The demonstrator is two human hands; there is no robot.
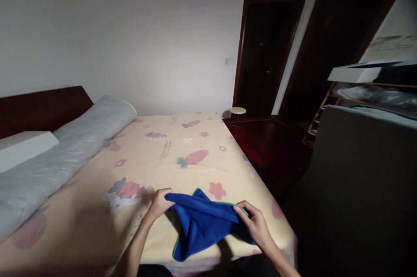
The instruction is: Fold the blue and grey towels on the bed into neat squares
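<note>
A blue cloth point(203, 220) with a green edge is held between my two hands above the near part of the bed. My left hand point(161, 202) pinches its upper left corner. On the other side, my right hand point(254, 220) grips the upper right edge, thumb on top. The cloth sags in folds between them, and one corner hangs down at the lower left. Beneath it lies a yellow bed sheet point(185, 181) printed with carrots, flowers and rabbits.
A long grey wrapped roll point(78, 146) and a white box point(26, 148) lie along the dark headboard point(45, 103). To the right stand a dark cabinet-like block point(365, 181) and a loaded shelf point(374, 90). A round stool point(237, 111) is near the door point(269, 55).
</note>
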